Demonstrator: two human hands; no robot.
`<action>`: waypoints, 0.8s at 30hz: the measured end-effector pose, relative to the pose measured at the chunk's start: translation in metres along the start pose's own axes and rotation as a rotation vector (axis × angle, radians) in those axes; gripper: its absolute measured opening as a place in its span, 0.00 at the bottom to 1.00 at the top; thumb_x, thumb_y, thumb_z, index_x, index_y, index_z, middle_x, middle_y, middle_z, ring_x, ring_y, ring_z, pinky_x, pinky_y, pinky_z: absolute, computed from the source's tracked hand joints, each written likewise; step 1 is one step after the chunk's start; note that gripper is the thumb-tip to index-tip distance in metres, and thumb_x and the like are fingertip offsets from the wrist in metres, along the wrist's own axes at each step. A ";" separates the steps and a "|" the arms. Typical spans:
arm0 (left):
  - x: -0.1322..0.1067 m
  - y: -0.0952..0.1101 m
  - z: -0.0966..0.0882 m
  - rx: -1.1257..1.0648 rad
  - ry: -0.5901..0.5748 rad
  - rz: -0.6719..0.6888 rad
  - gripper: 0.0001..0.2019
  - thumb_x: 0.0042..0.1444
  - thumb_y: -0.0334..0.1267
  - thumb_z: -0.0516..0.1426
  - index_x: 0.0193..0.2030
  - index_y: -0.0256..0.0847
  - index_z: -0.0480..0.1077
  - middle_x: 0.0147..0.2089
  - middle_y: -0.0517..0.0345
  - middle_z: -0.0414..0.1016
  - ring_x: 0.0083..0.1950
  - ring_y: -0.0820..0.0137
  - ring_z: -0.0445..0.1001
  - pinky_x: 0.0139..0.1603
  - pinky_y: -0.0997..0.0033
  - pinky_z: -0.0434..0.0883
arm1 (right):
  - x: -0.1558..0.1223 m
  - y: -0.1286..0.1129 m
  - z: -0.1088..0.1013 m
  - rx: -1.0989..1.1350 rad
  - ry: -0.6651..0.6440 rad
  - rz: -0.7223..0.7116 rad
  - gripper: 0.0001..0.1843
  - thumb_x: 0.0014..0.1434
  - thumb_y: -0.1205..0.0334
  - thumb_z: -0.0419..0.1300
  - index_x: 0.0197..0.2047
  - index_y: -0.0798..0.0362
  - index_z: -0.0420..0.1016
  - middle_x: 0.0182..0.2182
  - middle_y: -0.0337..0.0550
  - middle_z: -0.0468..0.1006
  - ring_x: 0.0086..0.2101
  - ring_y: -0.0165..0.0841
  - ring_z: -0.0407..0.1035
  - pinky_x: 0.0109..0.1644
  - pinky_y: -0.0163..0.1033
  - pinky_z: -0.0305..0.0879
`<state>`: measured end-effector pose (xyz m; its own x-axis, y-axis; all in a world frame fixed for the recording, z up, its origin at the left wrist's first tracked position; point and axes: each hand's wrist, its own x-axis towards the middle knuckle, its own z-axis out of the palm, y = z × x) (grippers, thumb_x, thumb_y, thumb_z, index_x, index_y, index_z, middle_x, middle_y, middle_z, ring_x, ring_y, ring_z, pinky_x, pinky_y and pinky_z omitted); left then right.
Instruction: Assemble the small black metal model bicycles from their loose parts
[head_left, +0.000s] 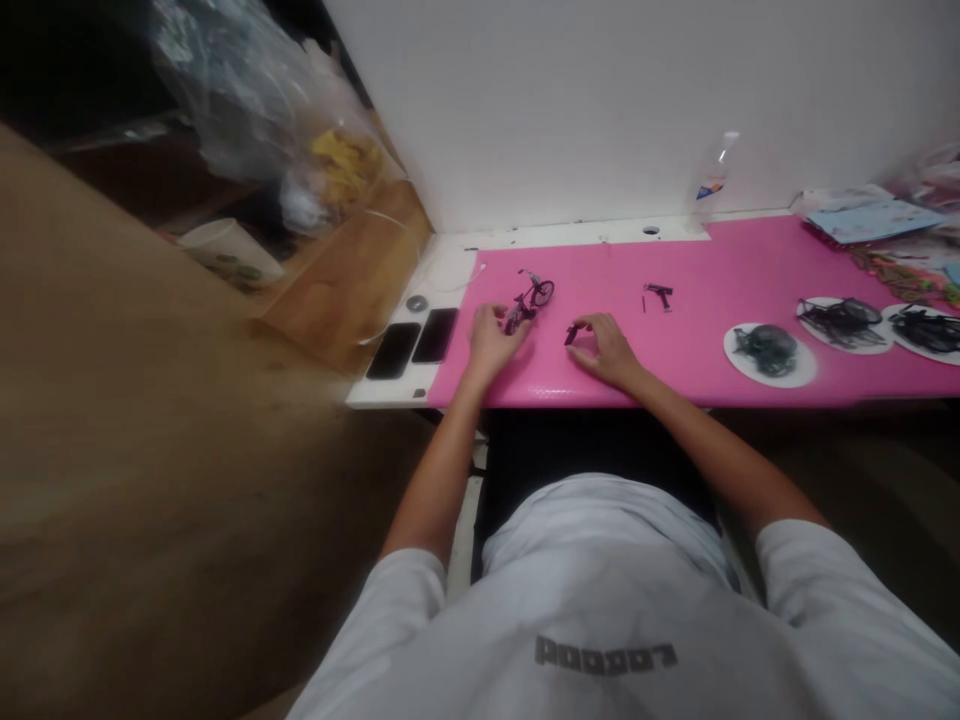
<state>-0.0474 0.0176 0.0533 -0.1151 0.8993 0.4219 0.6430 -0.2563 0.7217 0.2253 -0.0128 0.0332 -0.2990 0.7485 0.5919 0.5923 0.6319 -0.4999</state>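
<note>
A tiny purple toy bicycle (pixel 531 298) lies on the pink mat (pixel 675 260). My left hand (pixel 491 340) has its fingers closed on the rear end of the bicycle. A short way to the right, my right hand (pixel 607 348) pinches a small dark part (pixel 572 334) between thumb and fingers, just above the mat. Another small dark tool (pixel 658 294) lies further right on the mat, apart from both hands.
Two black phones (pixel 414 343) lie on the white desk left of the mat. Three white plates (pixel 770 354) with dark tangled parts sit at the right. A plastic bottle (pixel 712 180) stands by the wall. Plastic bags and a wooden shelf fill the left.
</note>
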 end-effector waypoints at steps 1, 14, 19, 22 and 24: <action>0.002 -0.004 0.000 -0.040 -0.036 -0.010 0.21 0.59 0.45 0.72 0.53 0.41 0.74 0.57 0.43 0.78 0.50 0.59 0.78 0.55 0.56 0.75 | 0.000 0.000 0.000 0.000 -0.004 0.001 0.20 0.64 0.57 0.67 0.58 0.47 0.73 0.52 0.54 0.79 0.53 0.52 0.72 0.59 0.60 0.72; -0.003 -0.007 0.010 -0.121 -0.068 0.032 0.14 0.65 0.46 0.66 0.52 0.41 0.84 0.48 0.46 0.88 0.46 0.58 0.84 0.50 0.61 0.77 | 0.001 -0.002 -0.002 0.005 -0.021 -0.021 0.16 0.66 0.59 0.66 0.56 0.48 0.74 0.52 0.53 0.80 0.54 0.51 0.72 0.60 0.60 0.72; -0.007 -0.011 0.019 -0.068 -0.033 0.043 0.14 0.65 0.47 0.66 0.47 0.40 0.84 0.41 0.48 0.87 0.40 0.60 0.81 0.45 0.64 0.75 | 0.001 -0.003 -0.002 -0.002 -0.008 -0.034 0.17 0.65 0.62 0.64 0.57 0.48 0.74 0.52 0.54 0.79 0.54 0.51 0.71 0.60 0.60 0.72; -0.008 -0.011 0.021 -0.092 -0.040 0.056 0.14 0.65 0.49 0.65 0.44 0.40 0.85 0.37 0.50 0.86 0.37 0.62 0.80 0.43 0.65 0.74 | 0.001 -0.004 -0.002 0.003 -0.015 -0.027 0.18 0.65 0.62 0.64 0.57 0.47 0.74 0.52 0.53 0.79 0.54 0.52 0.71 0.60 0.61 0.72; -0.009 -0.008 0.021 -0.126 -0.055 0.063 0.15 0.66 0.50 0.64 0.44 0.40 0.85 0.36 0.52 0.86 0.36 0.63 0.80 0.41 0.66 0.74 | 0.001 -0.005 -0.003 0.004 -0.017 -0.027 0.17 0.65 0.61 0.64 0.57 0.47 0.74 0.52 0.53 0.79 0.53 0.52 0.71 0.60 0.61 0.72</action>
<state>-0.0351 0.0189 0.0324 -0.0341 0.8973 0.4401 0.5474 -0.3516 0.7594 0.2243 -0.0154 0.0378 -0.3276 0.7348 0.5939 0.5809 0.6524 -0.4867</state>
